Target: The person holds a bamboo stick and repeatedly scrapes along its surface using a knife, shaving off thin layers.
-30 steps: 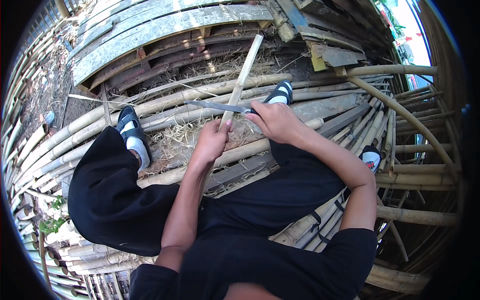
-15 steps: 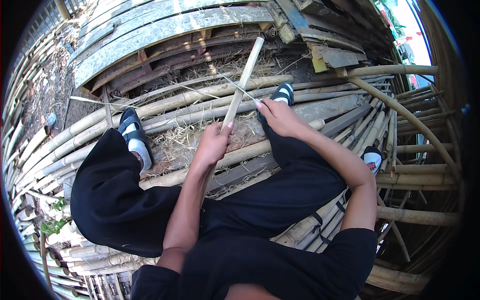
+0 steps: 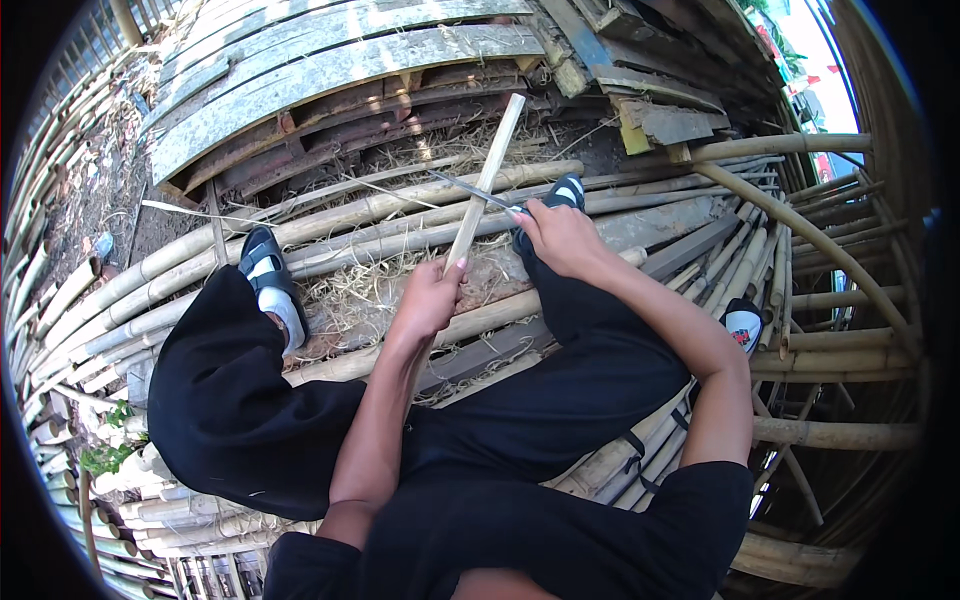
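Head view: person sits on bamboo poles (image 3: 330, 215), legs in black trousers, 2 dark shoes (image 3: 268, 282) braced on poles. Left hand (image 3: 428, 300) closed around lower part of pale bamboo slat (image 3: 484, 183), slat tilted up and away toward weathered planks (image 3: 340, 70). Right hand (image 3: 560, 238) closed on handle of knife (image 3: 470, 190); blade lies across slat near mid-length, apparently touching its edge. Dry shavings (image 3: 370, 295) litter poles under hands. More bamboo poles stacked at right.
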`<state>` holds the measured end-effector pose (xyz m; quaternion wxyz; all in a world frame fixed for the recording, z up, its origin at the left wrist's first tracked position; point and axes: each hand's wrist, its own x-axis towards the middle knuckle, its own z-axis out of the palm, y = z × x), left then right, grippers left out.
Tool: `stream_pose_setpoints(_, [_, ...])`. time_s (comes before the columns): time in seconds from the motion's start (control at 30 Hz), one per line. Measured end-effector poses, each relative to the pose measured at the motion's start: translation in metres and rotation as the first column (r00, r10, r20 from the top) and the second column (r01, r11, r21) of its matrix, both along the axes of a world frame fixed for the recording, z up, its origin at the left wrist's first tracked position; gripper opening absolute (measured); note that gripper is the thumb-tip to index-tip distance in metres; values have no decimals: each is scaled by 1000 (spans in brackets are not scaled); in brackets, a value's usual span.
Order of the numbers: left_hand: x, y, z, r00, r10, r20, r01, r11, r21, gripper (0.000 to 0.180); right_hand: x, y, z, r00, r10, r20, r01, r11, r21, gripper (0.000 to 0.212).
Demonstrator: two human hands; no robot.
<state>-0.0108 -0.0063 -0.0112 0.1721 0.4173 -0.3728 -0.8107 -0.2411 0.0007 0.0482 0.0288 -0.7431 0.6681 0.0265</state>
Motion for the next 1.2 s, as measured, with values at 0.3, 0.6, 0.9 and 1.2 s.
stream_pose_setpoints(0.3, [7,-1,-2,996,24,81,-17,996,-91,29,43,5,30,939,62,339,-89,994,64,37])
stream_pose_setpoints(0.6, [-2,2,-12,999,5,49,-1,997,-82,29,5,-2,10,999,-51,-13,51,999,19,32])
stream_pose_setpoints(0.9, [5,-2,-6,996,30,83,-21,993,-114,30,42,2,18,908,-19,419,-43,989,140,35])
stream_pose_setpoints(1.2, [-1,3,-12,998,30,47,-23,990,-137,28,11,2,-7,1000,13,-22,-12,999,45,36])
